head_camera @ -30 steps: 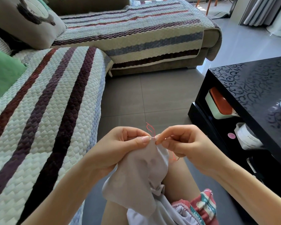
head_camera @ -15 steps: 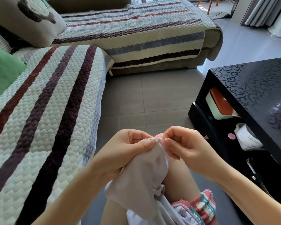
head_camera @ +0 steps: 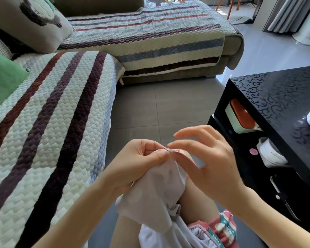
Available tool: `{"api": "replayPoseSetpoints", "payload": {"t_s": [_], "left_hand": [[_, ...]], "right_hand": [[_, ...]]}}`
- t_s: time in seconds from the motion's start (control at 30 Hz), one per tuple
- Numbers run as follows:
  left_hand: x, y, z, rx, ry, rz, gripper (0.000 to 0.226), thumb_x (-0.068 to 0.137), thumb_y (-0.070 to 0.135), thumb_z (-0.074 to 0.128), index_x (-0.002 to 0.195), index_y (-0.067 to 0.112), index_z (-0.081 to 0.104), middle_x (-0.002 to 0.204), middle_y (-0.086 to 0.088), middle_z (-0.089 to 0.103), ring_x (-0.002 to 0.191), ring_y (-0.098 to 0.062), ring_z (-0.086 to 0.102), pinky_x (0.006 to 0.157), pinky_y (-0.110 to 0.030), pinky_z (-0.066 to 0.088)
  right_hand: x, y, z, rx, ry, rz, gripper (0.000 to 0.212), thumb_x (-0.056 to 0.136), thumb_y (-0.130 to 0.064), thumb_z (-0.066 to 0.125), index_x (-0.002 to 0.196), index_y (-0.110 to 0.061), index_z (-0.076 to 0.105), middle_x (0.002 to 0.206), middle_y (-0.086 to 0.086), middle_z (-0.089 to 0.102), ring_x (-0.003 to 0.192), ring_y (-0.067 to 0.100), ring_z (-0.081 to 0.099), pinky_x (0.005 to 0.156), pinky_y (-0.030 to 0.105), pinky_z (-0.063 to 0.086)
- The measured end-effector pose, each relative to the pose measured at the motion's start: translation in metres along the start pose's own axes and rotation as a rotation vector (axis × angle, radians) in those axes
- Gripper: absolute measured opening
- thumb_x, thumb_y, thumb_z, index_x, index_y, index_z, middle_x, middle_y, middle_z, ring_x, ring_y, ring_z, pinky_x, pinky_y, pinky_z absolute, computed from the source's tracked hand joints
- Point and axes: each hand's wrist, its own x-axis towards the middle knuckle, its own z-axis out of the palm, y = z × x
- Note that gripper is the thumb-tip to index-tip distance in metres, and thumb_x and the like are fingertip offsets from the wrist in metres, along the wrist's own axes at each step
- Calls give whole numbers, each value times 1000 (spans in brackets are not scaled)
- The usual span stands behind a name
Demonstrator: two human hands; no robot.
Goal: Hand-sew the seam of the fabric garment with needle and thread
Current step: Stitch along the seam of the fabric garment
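A grey tiled floor (head_camera: 168, 108) runs between a corner sofa under a quilted cream cover with dark red and blue stripes (head_camera: 61, 113) and a glossy black counter with a scroll pattern (head_camera: 276, 97) on the right. A green cushion (head_camera: 4, 77) lies at the sofa's left end, and a pale green box with an orange lid (head_camera: 240, 117) sits on the shelf under the counter top.

Over the person's knees, the left hand (head_camera: 140, 163) clenches the bunched top of a pale lilac fabric garment (head_camera: 156, 199), thumb pressed along the edge; the rest of the cloth hangs down onto the lap. A thin metal needle (head_camera: 167, 150) pokes out of the fabric edge just past that thumb, with a bit of pink thread (head_camera: 177, 150) at the seam beside it. The right hand (head_camera: 213, 167) is released, its fingers straight and spread, with the index fingertip just beside the needle and grasping nothing that can be seen
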Motion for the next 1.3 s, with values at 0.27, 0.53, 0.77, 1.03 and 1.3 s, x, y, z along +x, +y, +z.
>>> {"api": "replayPoseSetpoints", "payload": {"t_s": [0.27,0.53,0.77,1.03,1.3], "left_hand": [[6,-17,3,224,74,126,18,89,21,67,72,18,70,59,16,60,58,4,51,55,-12,37],[8,-21,-14,192,163,24,14,92,14,63,83,13,74,79,-7,72,73,-7,61,70,-20,46],[1,-20,-36,271,223,11,19,91,11,63,78,16,75,74,0,73,69,-3,61,66,-19,45],[2,-18,-30,328,206,66,14,90,17,66,79,17,75,82,-10,74,72,-8,61,69,-26,45],[-1,-10,-25,343,181,117,22,74,36,61,79,19,75,77,1,75,72,-2,64,66,-16,47]], "right_hand": [[9,-11,2,448,-136,90,17,98,-16,47,89,-8,58,88,8,63,85,30,62,93,40,47],[12,34,-25,918,-178,706,12,90,-26,53,79,-22,53,57,0,31,47,11,28,43,21,27],[-75,209,-40,-299,-248,953,15,99,-19,45,85,-22,48,69,4,59,70,30,54,66,35,37],[-37,136,-3,-121,-127,755,9,92,-25,60,90,-17,62,61,-7,52,61,20,53,62,34,40],[-12,21,28,-12,-282,143,31,80,-47,57,75,-19,69,61,-16,61,59,4,50,53,12,31]]}}
